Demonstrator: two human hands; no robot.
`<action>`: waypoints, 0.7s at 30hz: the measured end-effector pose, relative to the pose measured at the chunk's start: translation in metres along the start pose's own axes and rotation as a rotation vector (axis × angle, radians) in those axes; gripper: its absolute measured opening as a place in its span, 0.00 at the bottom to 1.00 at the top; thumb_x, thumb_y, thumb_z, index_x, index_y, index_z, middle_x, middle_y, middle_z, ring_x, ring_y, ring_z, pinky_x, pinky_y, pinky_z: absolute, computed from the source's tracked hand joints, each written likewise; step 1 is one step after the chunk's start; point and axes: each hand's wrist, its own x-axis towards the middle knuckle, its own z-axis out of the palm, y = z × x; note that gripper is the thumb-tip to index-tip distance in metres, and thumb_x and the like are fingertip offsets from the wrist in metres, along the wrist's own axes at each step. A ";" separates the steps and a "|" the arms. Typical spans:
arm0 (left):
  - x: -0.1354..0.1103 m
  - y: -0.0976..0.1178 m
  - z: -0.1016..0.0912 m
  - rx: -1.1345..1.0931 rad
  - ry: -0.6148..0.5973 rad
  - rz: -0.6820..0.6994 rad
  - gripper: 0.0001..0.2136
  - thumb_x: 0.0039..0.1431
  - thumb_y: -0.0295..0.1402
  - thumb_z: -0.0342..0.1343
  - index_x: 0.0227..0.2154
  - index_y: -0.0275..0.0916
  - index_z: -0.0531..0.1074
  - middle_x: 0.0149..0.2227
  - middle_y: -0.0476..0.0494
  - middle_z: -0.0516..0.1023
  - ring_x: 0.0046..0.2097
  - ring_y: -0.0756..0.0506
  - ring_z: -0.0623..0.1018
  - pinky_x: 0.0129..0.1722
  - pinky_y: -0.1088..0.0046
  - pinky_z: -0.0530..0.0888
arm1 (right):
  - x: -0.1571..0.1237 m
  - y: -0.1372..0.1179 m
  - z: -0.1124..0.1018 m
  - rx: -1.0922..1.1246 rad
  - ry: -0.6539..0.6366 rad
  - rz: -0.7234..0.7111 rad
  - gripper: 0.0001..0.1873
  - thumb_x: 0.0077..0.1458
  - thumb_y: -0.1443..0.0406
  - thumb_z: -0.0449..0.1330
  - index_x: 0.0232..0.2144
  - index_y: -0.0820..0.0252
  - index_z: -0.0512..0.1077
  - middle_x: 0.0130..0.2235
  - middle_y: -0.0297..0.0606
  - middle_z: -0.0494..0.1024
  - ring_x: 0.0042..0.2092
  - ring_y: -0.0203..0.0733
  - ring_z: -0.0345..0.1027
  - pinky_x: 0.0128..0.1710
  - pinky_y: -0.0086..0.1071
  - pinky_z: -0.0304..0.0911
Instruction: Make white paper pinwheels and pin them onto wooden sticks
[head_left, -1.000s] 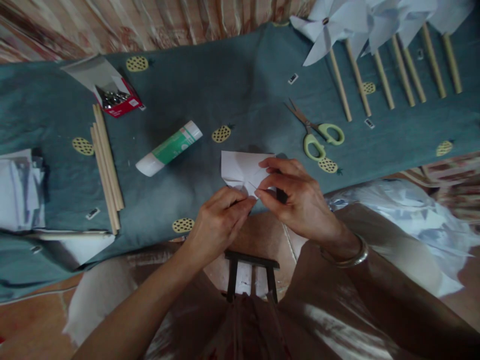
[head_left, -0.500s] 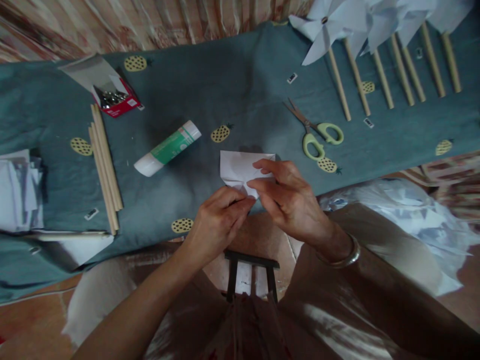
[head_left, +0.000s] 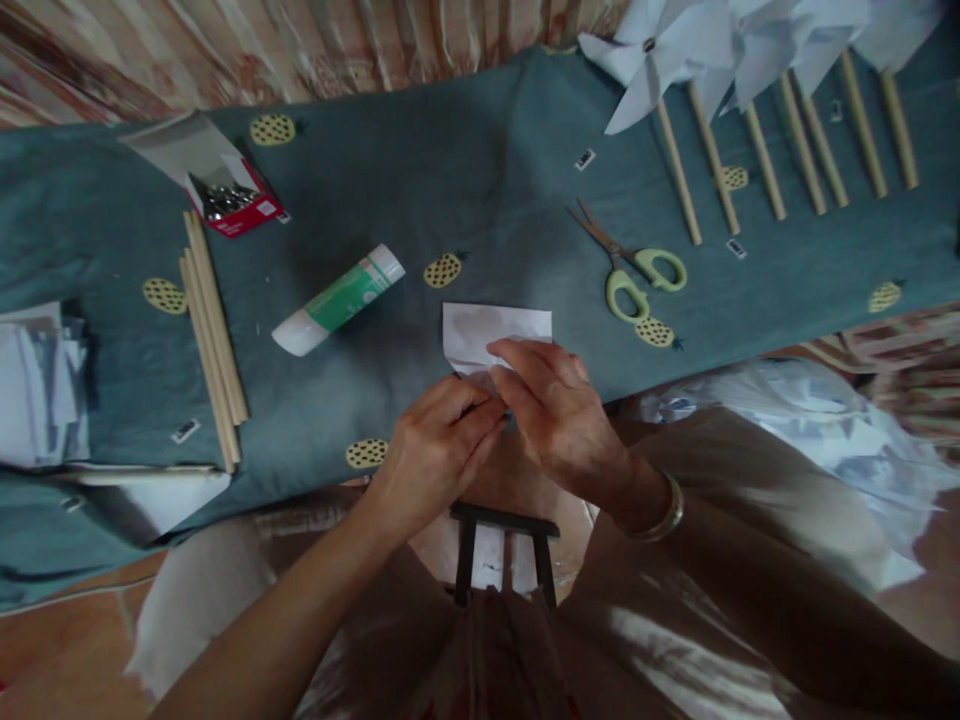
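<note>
White paper sheet (head_left: 495,323) lay at the near edge of the cloth-covered worktop (head_left: 480,150), directly in front of the person, its far edge flat and its near part raised and bent between the two hands. The left hand (head_left: 435,430) was closed in a pinch, thumb and fingers bearing on the near portion of the sheet. The right hand (head_left: 562,420) was partly curled, its fingers lying over the right side of the sheet and its fingertips close to those of the left hand; whether it gripped the paper could not be told, as the contact was hidden. By judgement, the sheet was light, thin and flexible, with little resistance to bending, and liable to crease or tear under a hard pull. Its best holding points were the edges and corners, taken lightly between thumb and forefinger, with pressure kept off the curved portions. Scissors (head_left: 616,251) lay beyond the right hand, and a glue stick (head_left: 339,300) beyond the left.
</note>
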 end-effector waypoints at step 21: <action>0.004 -0.016 -0.015 0.147 0.019 0.019 0.08 0.62 0.24 0.55 0.42 0.34 0.75 0.37 0.41 0.78 0.38 0.45 0.75 0.36 0.69 0.76 | 0.024 0.038 -0.020 0.109 -0.033 0.262 0.18 0.64 0.65 0.49 0.51 0.65 0.72 0.53 0.51 0.77 0.55 0.53 0.70 0.58 0.51 0.63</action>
